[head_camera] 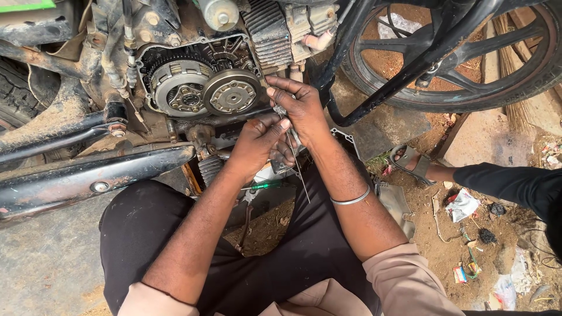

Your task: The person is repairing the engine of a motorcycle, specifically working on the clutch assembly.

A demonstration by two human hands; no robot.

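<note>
Both hands meet just near of the open clutch (205, 90). The right hand (301, 108) and left hand (257, 140) pinch a thin wire (298, 167) between fingertips; it hangs down toward the lap. A green screwdriver (263, 185) lies below.

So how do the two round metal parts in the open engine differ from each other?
The toothed clutch wheel on the left is larger and ringed with gear teeth; the smooth round plate on the right is smaller with a plain rim. The wheel sits back in the casing, while the plate overlaps it in front, nearer the right hand. Both are greasy grey metal, with bolts ringed round the middle.
</note>
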